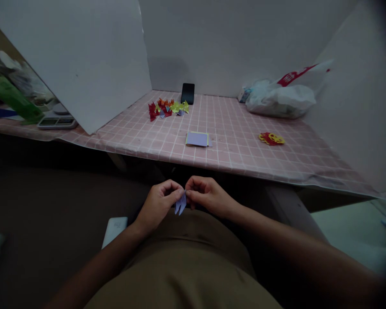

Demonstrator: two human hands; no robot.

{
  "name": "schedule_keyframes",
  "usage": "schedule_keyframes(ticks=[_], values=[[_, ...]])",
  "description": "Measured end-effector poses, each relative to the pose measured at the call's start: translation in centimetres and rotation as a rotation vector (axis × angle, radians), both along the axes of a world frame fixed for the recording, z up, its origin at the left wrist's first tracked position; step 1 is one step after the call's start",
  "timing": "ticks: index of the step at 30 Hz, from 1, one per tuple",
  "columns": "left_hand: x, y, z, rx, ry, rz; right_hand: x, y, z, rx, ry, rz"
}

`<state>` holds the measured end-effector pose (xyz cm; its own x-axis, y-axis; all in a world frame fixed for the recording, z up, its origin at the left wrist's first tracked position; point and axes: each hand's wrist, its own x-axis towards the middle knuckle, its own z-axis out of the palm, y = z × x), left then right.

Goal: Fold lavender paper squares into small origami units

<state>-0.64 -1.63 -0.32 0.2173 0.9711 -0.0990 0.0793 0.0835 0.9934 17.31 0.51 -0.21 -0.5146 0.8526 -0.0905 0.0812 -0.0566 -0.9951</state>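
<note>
A small piece of folded purple origami paper (pixel 180 205) hangs between my hands, over my lap and in front of the table edge. My left hand (pixel 161 204) pinches it from the left between thumb and fingers. From the right, my right hand (pixel 209 195) grips its upper part with thumb and forefinger. Two pointed flaps of the paper face down toward me. On the table ahead lies a stack of square paper sheets (pixel 197 138), purple on top with yellow edges showing. A cluster of folded paper figures (pixel 167 108) in red, orange, yellow and purple stands farther back.
A dark phone (pixel 188 93) leans against the back panel. To the right lie a red and yellow item (pixel 272 138) and a white plastic bag (pixel 283 98). Left of the white panel (pixel 93 56) sits a scale (pixel 58 121). A white device (pixel 115 229) is beside my lap.
</note>
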Motion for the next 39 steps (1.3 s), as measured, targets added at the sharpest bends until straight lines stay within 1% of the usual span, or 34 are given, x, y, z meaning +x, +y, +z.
schedule_keyframes(ticks=[3,6,9,14,23,30,33,37,39], values=[[0.00,0.11,-0.33,0.007,-0.019,0.005,-0.03,-0.06,0.14,0.016,-0.009,0.004],[0.05,0.19,-0.63,-0.009,-0.042,0.014,-0.07,-0.16,0.21,0.064,-0.028,0.001],[0.15,0.18,-0.56,-0.012,-0.053,0.021,-0.10,-0.25,0.18,0.097,-0.040,-0.002],[0.26,0.12,-0.15,-0.015,-0.021,0.030,-0.08,-0.31,0.09,0.097,-0.037,-0.007],[0.27,0.12,0.06,-0.001,0.016,0.023,-0.11,-0.31,-0.01,0.088,-0.036,-0.014],[0.35,0.20,-0.35,-0.009,-0.045,0.032,-0.13,-0.27,0.05,0.099,-0.030,-0.014],[0.48,0.21,-0.62,-0.030,-0.086,0.045,-0.10,-0.33,-0.08,0.160,-0.064,-0.022],[0.62,0.23,-0.74,-0.064,-0.118,0.050,-0.03,-0.48,-0.25,0.310,-0.144,-0.029],[0.63,0.24,-0.76,-0.066,-0.131,0.046,0.00,-0.52,-0.27,0.361,-0.171,-0.032]])
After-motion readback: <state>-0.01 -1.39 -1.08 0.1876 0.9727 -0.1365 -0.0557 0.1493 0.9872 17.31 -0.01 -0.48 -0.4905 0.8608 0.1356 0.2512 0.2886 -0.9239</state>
